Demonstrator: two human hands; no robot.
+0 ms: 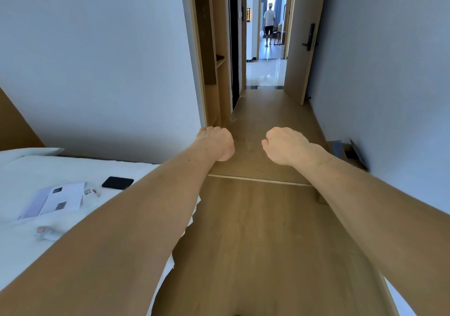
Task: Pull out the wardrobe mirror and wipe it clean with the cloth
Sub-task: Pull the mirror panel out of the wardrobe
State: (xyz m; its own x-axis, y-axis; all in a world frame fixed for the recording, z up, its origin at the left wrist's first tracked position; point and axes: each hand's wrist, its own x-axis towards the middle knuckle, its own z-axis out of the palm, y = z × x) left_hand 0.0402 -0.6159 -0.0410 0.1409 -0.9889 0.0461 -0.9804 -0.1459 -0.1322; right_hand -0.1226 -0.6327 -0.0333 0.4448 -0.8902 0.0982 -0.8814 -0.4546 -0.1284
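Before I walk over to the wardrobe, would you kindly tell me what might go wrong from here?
Neither the left hand nor the right hand holds a cloth, and none is in view, so you may reach the wardrobe with nothing to wipe with. The pale strip across the floor could catch a foot. The clutter by the right wall narrows the passage.

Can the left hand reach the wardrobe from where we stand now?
Probably not yet. The left hand is short of the wardrobe, which stands further down the passage, past the wall. The floor between looks free, so stepping forward should do.
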